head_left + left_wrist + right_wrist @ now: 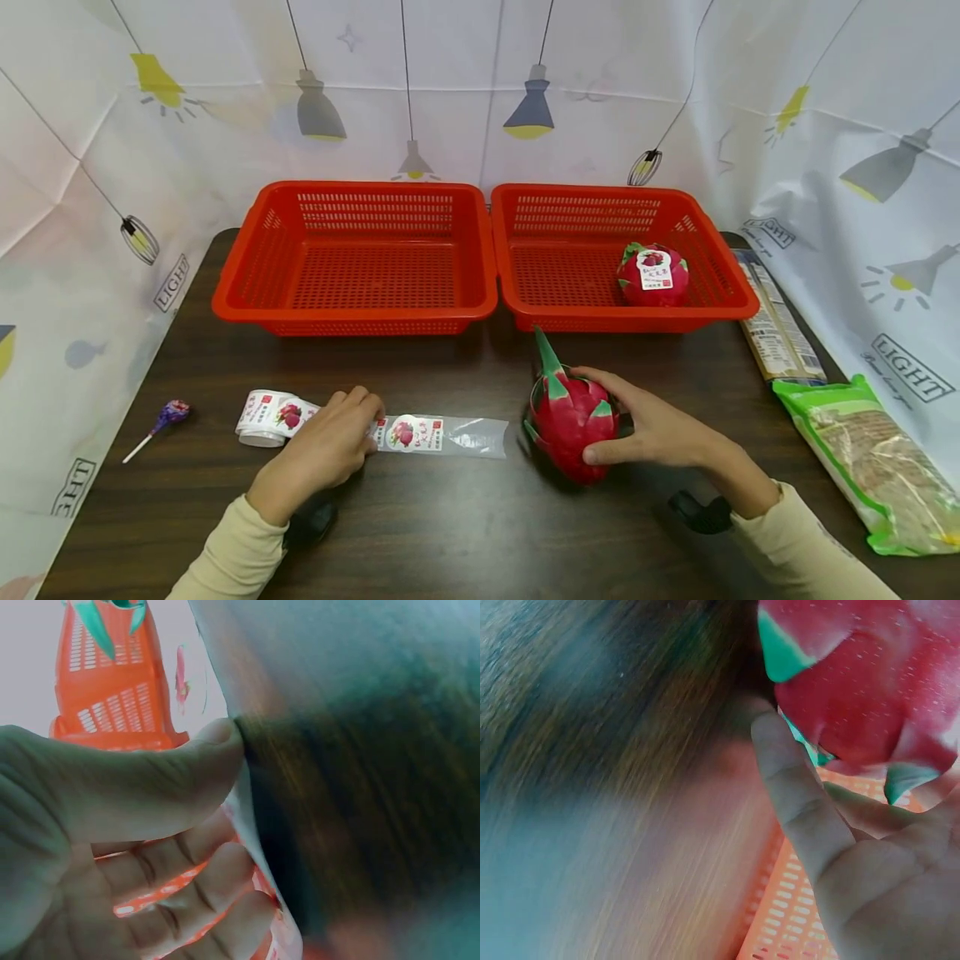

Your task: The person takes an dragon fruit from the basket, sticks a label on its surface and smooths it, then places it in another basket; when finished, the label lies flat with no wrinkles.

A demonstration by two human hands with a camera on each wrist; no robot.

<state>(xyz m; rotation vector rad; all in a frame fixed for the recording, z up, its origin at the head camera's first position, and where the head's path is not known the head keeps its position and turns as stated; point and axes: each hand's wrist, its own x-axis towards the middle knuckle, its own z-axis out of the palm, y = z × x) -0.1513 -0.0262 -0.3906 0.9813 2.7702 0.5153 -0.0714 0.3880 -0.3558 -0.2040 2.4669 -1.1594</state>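
My left hand (326, 450) pinches a clear strip (480, 437) of printed labels between thumb and fingers. The strip runs from a label roll (260, 417) on the left, and one dragon fruit label (408, 433) shows to the right of the fingers. In the left wrist view the thumb (172, 780) lies along the strip's edge. My right hand (663, 429) grips a red dragon fruit (573, 425) with green tips, just past the strip's free end. The right wrist view shows this fruit (855, 697) close up, the palm beside it.
Two red plastic baskets (356, 315) stand side by side at the back. The right basket (630, 314) holds another dragon fruit (671, 287) bearing a label. A lollipop (168, 415) lies at left; a green-edged food bag (870, 467) and a flat printed packet (780, 325) lie at right.
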